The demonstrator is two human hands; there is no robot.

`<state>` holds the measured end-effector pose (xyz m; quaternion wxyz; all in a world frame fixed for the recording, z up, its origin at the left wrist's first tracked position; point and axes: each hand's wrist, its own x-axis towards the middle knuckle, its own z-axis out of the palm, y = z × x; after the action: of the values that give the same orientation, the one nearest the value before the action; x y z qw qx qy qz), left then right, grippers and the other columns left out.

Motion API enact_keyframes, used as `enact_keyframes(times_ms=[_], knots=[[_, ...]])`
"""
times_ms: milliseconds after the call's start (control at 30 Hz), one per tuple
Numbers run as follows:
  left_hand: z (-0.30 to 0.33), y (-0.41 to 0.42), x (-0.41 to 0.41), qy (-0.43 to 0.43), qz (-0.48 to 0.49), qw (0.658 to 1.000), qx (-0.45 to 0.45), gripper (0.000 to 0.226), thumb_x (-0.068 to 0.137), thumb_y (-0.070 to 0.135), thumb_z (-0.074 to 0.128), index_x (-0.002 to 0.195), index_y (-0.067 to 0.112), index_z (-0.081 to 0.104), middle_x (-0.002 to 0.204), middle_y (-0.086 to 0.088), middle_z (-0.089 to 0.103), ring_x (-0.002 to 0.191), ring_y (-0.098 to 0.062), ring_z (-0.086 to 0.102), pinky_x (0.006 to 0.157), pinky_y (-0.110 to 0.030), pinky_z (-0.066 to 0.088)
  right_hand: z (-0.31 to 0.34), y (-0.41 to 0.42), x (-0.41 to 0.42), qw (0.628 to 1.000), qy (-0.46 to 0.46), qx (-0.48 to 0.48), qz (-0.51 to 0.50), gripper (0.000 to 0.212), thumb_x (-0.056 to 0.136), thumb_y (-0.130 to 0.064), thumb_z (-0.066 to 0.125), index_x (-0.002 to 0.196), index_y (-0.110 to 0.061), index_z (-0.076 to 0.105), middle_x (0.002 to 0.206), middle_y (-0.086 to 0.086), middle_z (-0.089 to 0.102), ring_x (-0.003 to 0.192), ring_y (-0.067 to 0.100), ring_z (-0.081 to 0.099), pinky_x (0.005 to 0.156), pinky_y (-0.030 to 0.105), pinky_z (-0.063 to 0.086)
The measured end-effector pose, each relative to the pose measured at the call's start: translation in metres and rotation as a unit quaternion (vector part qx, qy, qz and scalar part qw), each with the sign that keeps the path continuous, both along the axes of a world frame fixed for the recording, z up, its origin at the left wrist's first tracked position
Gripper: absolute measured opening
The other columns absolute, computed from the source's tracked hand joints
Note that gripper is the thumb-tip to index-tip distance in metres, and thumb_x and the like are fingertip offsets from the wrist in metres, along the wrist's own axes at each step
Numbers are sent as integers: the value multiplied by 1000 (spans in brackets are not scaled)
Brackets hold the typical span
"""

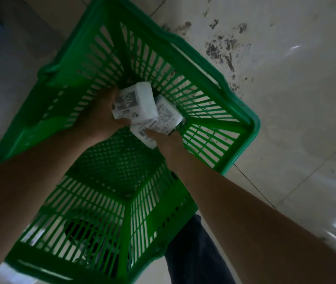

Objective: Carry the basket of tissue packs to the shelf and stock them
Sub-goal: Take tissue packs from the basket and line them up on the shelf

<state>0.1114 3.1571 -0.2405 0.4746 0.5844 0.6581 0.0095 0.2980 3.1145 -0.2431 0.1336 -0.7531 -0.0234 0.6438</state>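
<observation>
As both reach into basket [234, 103] | left hand [99, 117] grips tissue pack [134, 103] — right hand [167, 140] grips another pack [161, 119]

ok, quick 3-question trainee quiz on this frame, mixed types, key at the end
1. True or false: both hands are inside the green basket.
2. Which hand grips the upper tissue pack? A) left hand B) right hand C) neither
3. Fill in: the basket sits on a tiled ____ with dark smudges.

Key: 1 true. 2 A. 3 floor. The right hand's fingers rest on the lower tissue packs in the far corner; whether they grip is unclear.
</observation>
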Motion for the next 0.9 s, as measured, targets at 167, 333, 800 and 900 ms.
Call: enact_keyframes(times_ms=[167,333,800,900], knots=[[6,-15,0,92,-39,995,16,57,78,26,88,121,6,58,134,-21,48,111,-42,58,86,-49,54,0,0,4,1000,13,-22,3,57,82,-13,86,132,-2,63,120,14,72,92,22,68,86,33,57],[4,-33,-3,82,-39,994,55,53,71,16,92,102,5,50,112,-21,52,95,-41,57,71,-42,46,-5,5,5,995,-18,-42,87,53,89,-6,75,138,5,57,130,18,68,98,25,66,90,34,56],[41,-103,-16,-106,263,942,-179,35,84,25,83,116,28,70,98,15,73,88,-5,72,77,-31,61,31,-5,6,994,17,12,112,72,71,-21,90,133,-8,56,118,14,72,102,30,73,91,48,62],[61,-120,-19,-145,316,912,-215,28,84,24,82,108,35,72,92,17,80,84,-4,77,81,-35,62,52,-9,12,988,39,10,149,72,72,-21,89,135,-9,56,122,15,71,106,31,72,96,50,59]])
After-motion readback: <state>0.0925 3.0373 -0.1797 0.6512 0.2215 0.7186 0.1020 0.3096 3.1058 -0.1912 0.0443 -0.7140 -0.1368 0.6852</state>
